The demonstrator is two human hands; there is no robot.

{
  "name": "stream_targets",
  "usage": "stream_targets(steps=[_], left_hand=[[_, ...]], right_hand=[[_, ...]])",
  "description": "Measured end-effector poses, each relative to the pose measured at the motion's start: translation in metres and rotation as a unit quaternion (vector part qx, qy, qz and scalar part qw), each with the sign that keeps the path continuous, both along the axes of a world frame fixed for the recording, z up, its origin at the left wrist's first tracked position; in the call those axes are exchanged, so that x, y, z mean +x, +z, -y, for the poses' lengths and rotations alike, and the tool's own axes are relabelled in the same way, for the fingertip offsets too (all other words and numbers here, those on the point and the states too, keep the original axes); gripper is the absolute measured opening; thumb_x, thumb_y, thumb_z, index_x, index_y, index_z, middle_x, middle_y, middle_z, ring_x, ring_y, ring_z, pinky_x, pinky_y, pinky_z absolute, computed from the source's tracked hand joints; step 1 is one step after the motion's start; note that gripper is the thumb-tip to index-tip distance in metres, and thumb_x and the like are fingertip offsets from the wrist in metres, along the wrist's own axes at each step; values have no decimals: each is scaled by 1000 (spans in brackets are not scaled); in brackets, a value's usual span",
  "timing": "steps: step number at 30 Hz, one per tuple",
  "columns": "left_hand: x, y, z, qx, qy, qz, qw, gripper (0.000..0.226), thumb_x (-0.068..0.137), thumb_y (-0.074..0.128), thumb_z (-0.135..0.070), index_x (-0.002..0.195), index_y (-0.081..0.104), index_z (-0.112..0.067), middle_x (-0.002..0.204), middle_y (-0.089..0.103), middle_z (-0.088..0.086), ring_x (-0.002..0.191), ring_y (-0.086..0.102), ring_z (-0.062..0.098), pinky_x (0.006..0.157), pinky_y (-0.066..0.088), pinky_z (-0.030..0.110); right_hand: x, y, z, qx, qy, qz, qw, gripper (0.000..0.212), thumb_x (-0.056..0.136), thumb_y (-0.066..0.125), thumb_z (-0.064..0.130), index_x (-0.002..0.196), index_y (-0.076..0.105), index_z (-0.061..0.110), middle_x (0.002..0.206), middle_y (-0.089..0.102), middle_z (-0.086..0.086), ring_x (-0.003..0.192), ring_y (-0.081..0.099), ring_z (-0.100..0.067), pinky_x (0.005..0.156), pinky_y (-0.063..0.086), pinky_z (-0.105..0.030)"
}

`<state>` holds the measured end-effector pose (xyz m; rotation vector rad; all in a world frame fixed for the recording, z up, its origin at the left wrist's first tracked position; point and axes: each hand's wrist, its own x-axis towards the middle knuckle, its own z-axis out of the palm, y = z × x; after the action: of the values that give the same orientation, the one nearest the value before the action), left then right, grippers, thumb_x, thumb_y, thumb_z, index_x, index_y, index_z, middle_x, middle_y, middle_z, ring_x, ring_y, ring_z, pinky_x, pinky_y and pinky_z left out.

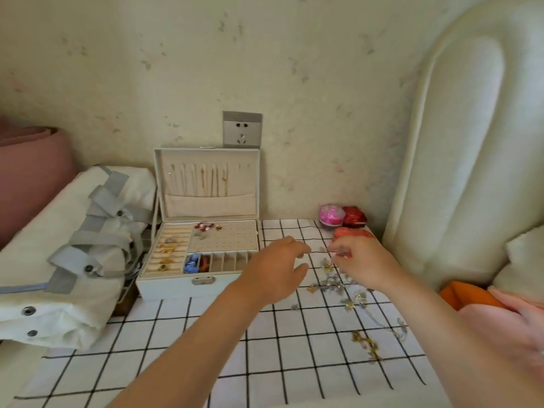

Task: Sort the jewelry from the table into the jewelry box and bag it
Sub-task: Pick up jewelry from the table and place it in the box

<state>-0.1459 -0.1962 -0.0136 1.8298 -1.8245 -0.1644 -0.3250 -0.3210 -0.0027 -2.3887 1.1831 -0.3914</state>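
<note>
A white jewelry box (164, 285) stands open at the table's back left, its lid upright with thin gold chains hanging inside. Its tray holds rings, red earrings and blue and red pieces in small compartments. Loose silver and gold jewelry (334, 282) lies scattered on the checked tablecloth (265, 348) to the right. My left hand (279, 269) hovers just right of the box, fingers loosely curled, holding nothing I can see. My right hand (357, 260) is above the scattered pieces and pinches a small pale piece between thumb and fingertips. A white bag with grey straps (73, 248) lies left of the box.
A pink round case (331, 214), a red box (354, 215) and a red-orange item (350, 232) sit at the table's back right. A padded cream headboard (465, 142) rises on the right. An orange object (468, 294) and pink cloth lie at the right edge. A wall socket (242, 129) is behind the box.
</note>
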Motion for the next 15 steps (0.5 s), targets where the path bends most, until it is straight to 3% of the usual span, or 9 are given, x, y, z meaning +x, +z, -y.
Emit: stream_targets(steps=[7, 11, 15], left_hand=[[-29, -27, 37, 74, -4, 5, 997, 27, 95, 57, -25, 120, 66, -28, 113, 62, -7, 106, 56, 12, 92, 48, 32], [-35, -43, 41, 92, 0, 15, 996, 19, 92, 61, -35, 108, 70, -34, 102, 62, -8, 102, 53, 13, 87, 50, 38], [-33, -49, 40, 76, 11, 25, 997, 13, 91, 63, -35, 101, 71, -33, 98, 61, -9, 102, 50, 12, 88, 48, 36]], right_hand=[[-22, -25, 15, 20, 38, -40, 998, 23, 92, 67, 20, 111, 73, 32, 106, 70, 10, 97, 65, -9, 89, 54, -33], [-17, -31, 17, 2, 82, -41, 996, 21, 92, 69, 25, 113, 74, 30, 108, 69, 12, 95, 62, -6, 76, 47, -20], [-8, -33, 21, -34, 115, -86, 989, 22, 94, 64, 22, 111, 75, 32, 109, 70, 9, 98, 64, -11, 84, 53, -31]])
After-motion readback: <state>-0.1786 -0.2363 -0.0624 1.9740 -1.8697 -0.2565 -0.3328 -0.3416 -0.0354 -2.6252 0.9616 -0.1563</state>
